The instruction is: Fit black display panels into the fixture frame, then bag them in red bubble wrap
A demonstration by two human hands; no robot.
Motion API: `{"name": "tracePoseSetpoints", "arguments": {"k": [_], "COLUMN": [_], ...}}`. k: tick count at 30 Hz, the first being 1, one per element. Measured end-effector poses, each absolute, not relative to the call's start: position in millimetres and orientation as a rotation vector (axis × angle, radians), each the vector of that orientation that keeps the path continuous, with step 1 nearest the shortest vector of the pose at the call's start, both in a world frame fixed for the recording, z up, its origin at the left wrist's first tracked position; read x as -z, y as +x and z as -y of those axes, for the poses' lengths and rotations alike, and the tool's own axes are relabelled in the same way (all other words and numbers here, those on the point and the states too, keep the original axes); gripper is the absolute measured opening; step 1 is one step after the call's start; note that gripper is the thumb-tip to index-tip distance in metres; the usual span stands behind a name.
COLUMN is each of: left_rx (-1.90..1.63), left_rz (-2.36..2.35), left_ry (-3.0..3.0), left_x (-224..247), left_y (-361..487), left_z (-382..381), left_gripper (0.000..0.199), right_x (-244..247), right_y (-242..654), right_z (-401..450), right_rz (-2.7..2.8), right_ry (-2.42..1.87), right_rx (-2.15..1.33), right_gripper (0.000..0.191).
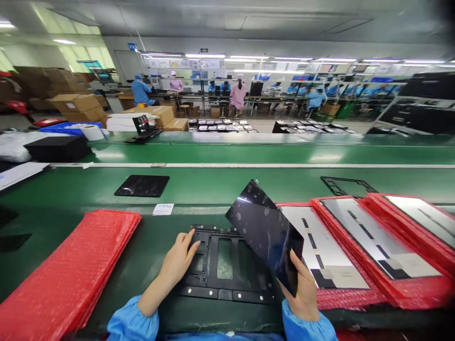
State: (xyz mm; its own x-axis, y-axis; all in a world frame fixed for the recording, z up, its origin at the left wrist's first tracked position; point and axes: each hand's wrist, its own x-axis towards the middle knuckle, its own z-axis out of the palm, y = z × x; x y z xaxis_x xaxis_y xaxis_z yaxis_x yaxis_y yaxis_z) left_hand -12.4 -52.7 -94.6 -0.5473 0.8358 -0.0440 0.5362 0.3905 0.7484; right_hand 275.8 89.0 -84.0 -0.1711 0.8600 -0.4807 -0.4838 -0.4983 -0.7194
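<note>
My right hand [302, 289] grips the lower right corner of a dark glossy screen panel [265, 229], held tilted. Spots like bubbles show on the panel's surface. Below it lies a black frame [231, 294] with rectangular openings and several pale round dots along its near edge. The raised panel hides the frame's upper right part. My left hand [181, 258] rests at the frame's upper left, fingers extended and touching its edge, holding nothing. Right of my right hand, silver-backed screen panels [341, 265] lie on red bubble-wrap sleeves [377, 265].
A stack of red bubble-wrap bags [74, 270] lies at the left. Farther back on the green bench [213, 182] are a black panel [142, 185], a white paper label [163, 209] and an empty black frame [346, 184]. Co-workers sit and stand across the room.
</note>
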Motion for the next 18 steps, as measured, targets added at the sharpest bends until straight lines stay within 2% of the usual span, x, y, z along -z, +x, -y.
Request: {"name": "tracePoseSetpoints", "arguments": {"k": [5, 7, 10, 14, 18], "left_rx": [-1.278, -1.329, -1.443, -1.419, -1.337], "left_rz": [-1.283, -1.12, -1.235, -1.728, -1.992], "left_ry": [0.685, 0.59, 0.655, 0.919, 0.996], "left_x": [71, 67, 73, 95, 112], "left_y": [-1, 0, -1, -8, -16], "left_z": [46, 46, 50, 54, 55], "left_gripper": [0.077, 0.071, 0.049, 0.049, 0.041], "right_x": [80, 83, 95, 118, 133], "right_y": [269, 267, 263, 258, 255], "right_z": [-70, -67, -69, -78, -81], "right_rz": [0.689, 0.863, 1.284, 1.711, 1.789], "right_ry": [-1.11, -1.135, -1.245, -1.347, -1.343], "right_rx": [-1.993, -2.022, -1.79, -1.327, -1.226], "right_gripper": [0.066, 0.069, 0.072, 0.081, 0.082]}}
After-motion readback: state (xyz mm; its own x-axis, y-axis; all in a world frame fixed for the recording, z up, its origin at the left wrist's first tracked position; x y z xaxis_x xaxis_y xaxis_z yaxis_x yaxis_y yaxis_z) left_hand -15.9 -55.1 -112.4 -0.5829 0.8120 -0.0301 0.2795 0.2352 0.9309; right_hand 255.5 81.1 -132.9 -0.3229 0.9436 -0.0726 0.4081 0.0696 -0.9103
